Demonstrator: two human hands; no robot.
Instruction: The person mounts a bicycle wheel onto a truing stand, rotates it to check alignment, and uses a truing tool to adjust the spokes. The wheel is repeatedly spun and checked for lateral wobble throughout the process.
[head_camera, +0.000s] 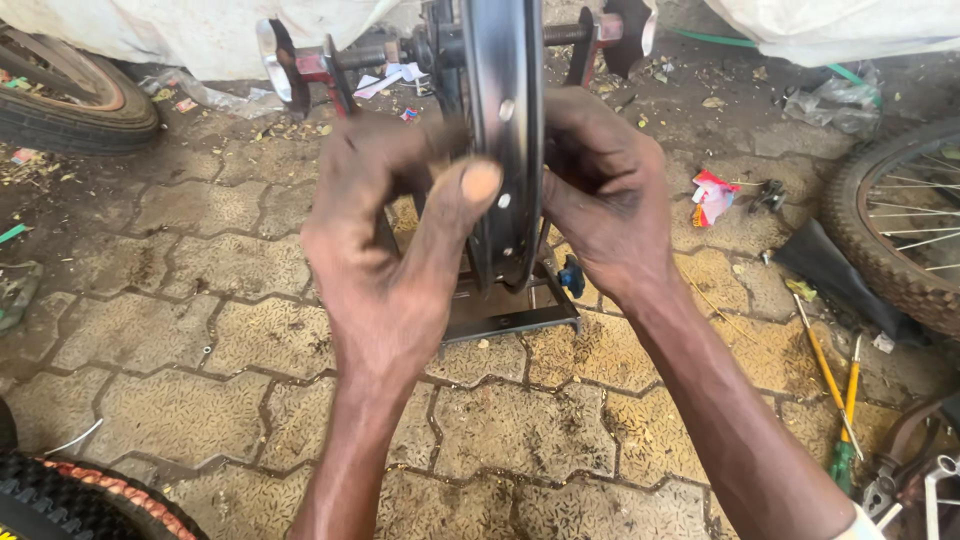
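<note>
A black bicycle wheel rim (503, 60) stands upright, seen edge-on, in a metal truing stand (510, 318) on the paved ground. My left hand (385, 250) presses against the rim's left side, thumb laid on its outer face. My right hand (600, 195) grips the rim from the right, fingers curled behind it. Small holes dot the rim's face between the two hands. The stand's axle and round knobs (275, 62) show at the top.
Tyred wheels lie at the top left (75, 105), right edge (900, 225) and bottom left (80, 500). Yellow-handled screwdrivers (835, 385) and metal tools (915, 470) lie at the right. A red and white wrapper (712, 197) and litter sit on the paving.
</note>
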